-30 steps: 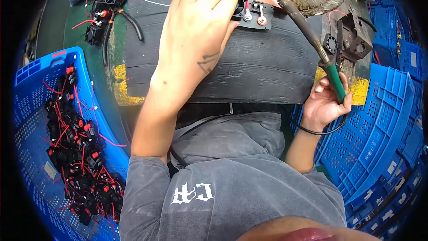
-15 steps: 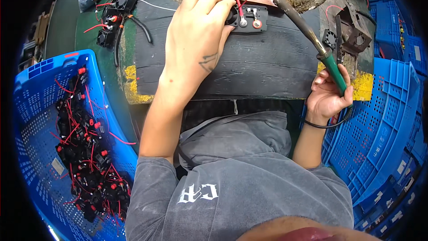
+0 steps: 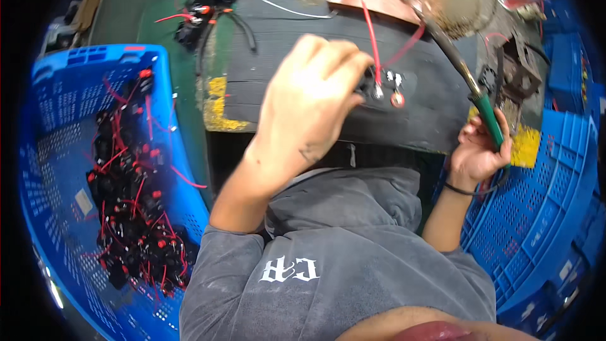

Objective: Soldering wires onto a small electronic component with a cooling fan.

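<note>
My left hand (image 3: 309,98) pinches the left end of a small black plastic panel (image 3: 404,82) over the dark work board (image 3: 278,63). Blur softens the panel's outline. Solder joints show on it, and two red wires (image 3: 371,35) rise from it. My right hand (image 3: 476,155) is wrapped round the green handle of a soldering iron (image 3: 486,113). The iron's tip lies by the right end of a copper-coloured plate (image 3: 372,0) at the back, apart from the panel. A thin pale wire (image 3: 284,9) runs across the board's far left part.
At my left stands a blue crate (image 3: 183,170) with many black parts and red wires. More such wired parts (image 3: 211,0) lie on the green table at the back left. A brown metal bracket (image 3: 521,66) sits at the right, above another blue crate (image 3: 536,196).
My left hand has drawn the panel nearer to me, away from the copper-coloured plate. The pale wire's end now shows free of the hand. The whole view has shifted; the iron stays in my right hand.
</note>
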`<state>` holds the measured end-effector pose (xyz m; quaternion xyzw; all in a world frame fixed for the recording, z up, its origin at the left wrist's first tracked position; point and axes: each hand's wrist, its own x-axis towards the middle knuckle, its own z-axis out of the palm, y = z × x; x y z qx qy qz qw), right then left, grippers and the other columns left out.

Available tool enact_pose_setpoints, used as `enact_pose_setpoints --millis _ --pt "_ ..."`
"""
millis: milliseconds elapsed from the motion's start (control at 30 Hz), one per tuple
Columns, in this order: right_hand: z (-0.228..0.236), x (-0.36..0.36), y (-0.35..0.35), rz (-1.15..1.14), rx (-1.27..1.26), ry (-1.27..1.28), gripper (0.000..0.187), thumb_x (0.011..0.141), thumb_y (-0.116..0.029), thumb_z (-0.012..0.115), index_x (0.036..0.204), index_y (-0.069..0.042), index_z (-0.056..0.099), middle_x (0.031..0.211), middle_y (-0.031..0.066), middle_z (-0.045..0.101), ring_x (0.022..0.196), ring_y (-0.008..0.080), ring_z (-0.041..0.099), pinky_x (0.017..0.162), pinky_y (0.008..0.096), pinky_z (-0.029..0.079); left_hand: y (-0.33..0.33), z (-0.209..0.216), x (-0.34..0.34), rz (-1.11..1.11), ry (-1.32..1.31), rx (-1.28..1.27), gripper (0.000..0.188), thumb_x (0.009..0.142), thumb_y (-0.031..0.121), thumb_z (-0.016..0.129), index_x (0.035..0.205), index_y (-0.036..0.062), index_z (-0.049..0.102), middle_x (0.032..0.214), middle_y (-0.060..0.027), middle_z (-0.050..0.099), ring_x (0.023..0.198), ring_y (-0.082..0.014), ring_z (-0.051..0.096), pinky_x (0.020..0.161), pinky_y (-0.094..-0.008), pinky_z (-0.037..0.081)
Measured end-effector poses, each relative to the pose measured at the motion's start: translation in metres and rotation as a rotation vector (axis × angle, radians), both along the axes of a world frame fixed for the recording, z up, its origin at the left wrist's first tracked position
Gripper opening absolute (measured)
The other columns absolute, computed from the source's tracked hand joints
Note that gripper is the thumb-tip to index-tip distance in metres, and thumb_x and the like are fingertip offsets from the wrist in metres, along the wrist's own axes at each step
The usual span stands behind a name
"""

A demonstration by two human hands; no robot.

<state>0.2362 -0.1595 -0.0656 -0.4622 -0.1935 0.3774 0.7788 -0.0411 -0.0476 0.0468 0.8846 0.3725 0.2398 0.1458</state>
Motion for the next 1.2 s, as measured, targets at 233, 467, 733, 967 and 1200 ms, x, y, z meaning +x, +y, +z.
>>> enact_pose_setpoints --millis 233,467,733,967,1200 --pt "0.002 0.001 -0.001 0.03 0.029 0.02 0.058 0.098 -0.049 0.042 0.128 -0.003 0.06 0.092 0.0161 0.069 0.071 0.0182 0.063 0.052 0.0245 0.045 -0.041 0.036 -0.054 0.014 0.033 -0.207 0.053 0.061 0.005 0.08 0.112 0.0037 0.065 0.11 -0.0108 0.06 0.103 -0.0342 0.054 0.09 -0.0423 0.045" --pt "0.003 0.001 0.001 0.001 0.025 0.046 0.059 0.098 -0.05 0.042 0.126 0.0 0.059 0.086 0.0165 0.069 0.065 0.0191 0.064 0.049 0.0268 0.047 -0.059 0.083 -0.125 0.31 0.284 -0.137 0.056 0.06 0.002 0.08 0.113 0.0066 0.066 0.113 -0.0102 0.059 0.108 -0.0329 0.053 0.095 -0.0412 0.043" --pt "0.004 0.0 0.001 -0.012 -0.006 0.034 0.058 0.097 -0.05 0.041 0.123 -0.001 0.06 0.084 0.0156 0.069 0.062 0.0179 0.062 0.048 0.0262 0.046 -0.001 0.099 -0.172 0.539 0.236 0.124 0.04 0.075 0.004 0.075 0.114 0.0045 0.066 0.107 -0.0123 0.061 0.1 -0.0295 0.056 0.086 -0.0381 0.046" --pt "0.0 0.003 0.0 0.011 0.028 0.015 0.059 0.097 -0.05 0.043 0.125 -0.001 0.06 0.086 0.0161 0.069 0.064 0.0171 0.062 0.047 0.0252 0.046 0.117 0.063 -0.205 0.698 0.355 0.419 0.036 0.079 0.019 0.078 0.11 0.0047 0.069 0.104 -0.0174 0.065 0.098 -0.0354 0.063 0.087 -0.0415 0.05" --pt "-0.002 0.006 -0.002 0.037 0.03 0.028 0.06 0.098 -0.052 0.043 0.126 -0.001 0.059 0.09 0.017 0.068 0.067 0.0173 0.063 0.047 0.0247 0.047 0.194 0.012 -0.215 0.895 0.658 0.231 0.04 0.08 0.026 0.08 0.113 0.0069 0.069 0.115 -0.0187 0.063 0.107 -0.0377 0.063 0.091 -0.0444 0.051"
